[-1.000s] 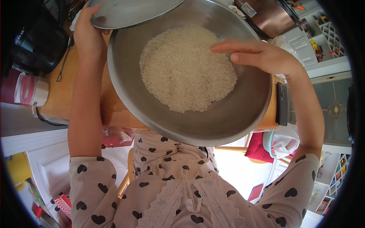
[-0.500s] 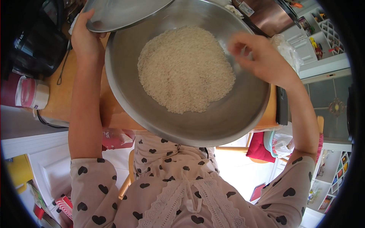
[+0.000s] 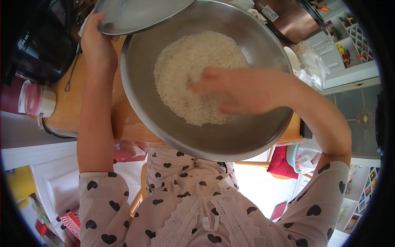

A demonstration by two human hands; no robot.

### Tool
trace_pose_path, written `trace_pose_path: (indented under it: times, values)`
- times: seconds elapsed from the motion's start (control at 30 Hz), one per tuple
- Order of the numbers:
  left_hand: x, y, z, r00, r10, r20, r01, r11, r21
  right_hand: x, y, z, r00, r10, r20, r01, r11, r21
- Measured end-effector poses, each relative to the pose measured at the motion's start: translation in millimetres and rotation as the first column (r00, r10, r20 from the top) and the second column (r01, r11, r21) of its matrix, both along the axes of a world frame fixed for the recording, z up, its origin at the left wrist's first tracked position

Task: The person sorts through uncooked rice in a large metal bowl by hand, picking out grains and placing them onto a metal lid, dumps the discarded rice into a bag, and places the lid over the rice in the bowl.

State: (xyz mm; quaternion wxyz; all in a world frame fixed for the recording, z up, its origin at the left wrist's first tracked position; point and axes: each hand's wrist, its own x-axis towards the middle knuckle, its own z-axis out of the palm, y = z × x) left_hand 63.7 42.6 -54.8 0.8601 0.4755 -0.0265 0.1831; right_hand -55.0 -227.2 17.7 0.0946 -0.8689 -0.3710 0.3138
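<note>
A wide stainless steel bowl [image 3: 247, 140] holds a mound of white uncooked rice [image 3: 185, 53]. My right hand [image 3: 242, 88] reaches in from the right, over the lower right part of the rice, its fingertips at a small hollow near the mound's middle. Motion blurs those fingers, so their grip does not show. At the upper left, my left hand [image 3: 98, 45] is closed on the edge of a round grey metal plate [image 3: 138, 12], tilted over the bowl's far left rim. The plate's far part lies beyond the picture.
Left of the bowl stand a black appliance [image 3: 41, 49] and a pink-and-white tub [image 3: 39, 101] on the wooden table [image 3: 127, 127]. Behind right are a copper-coloured cooker [image 3: 288, 22], a white cup [image 3: 291, 58] and a clear plastic bag [image 3: 310, 66]. A red cushion [image 3: 282, 160] shows below.
My right hand has moved left from the bowl's right side to the rice. A white cup has come into sight behind it. My left hand still holds the plate.
</note>
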Motion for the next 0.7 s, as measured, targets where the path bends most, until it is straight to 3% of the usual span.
trace_pose_path:
  times: [0.1,0.2,0.27,0.37,0.47,0.57,0.67,0.7]
  values:
    - [13.6,13.8,-6.9,1.0,-0.018,0.002,0.018,1.0,-0.017,5.9,-13.1,0.9,0.928,0.236,-0.287,-0.194,0.967,0.167]
    - [17.3,19.3,-13.5,0.999,-0.038,0.015,0.038,0.999,-0.012,22.4,-17.2,18.2,0.943,-0.243,-0.228,0.236,0.97,-0.059]
    - [12.1,13.0,-9.8,1.0,-0.011,0.007,0.011,1.0,-0.014,47.7,-30.0,2.8,0.958,-0.187,0.217,0.211,0.973,-0.096]
    - [8.8,8.6,-3.1,1.0,0.004,0.023,-0.004,1.0,-0.001,69.6,-36.9,-20.2,0.863,-0.217,0.456,0.242,0.97,0.003]
    - [13.0,12.2,-9.2,1.0,0.011,0.005,-0.011,1.0,0.0,63.0,-19.3,-31.4,0.928,-0.226,0.296,0.215,0.974,0.07]
    - [4.1,1.5,0.8,1.0,0.005,-0.024,-0.005,1.0,-0.017,27.0,1.0,-14.7,0.988,-0.076,0.132,0.064,0.993,0.099]
    - [9.3,8.9,-5.7,0.999,-0.039,-0.027,0.039,0.999,-0.007,15.4,-5.6,-5.5,0.949,0.162,-0.271,-0.121,0.979,0.161]
    - [8.6,8.6,-5.9,0.999,-0.038,-0.028,0.038,0.999,-0.008,16.9,-9.1,1.4,0.928,0.062,-0.366,-0.04,0.997,0.07]
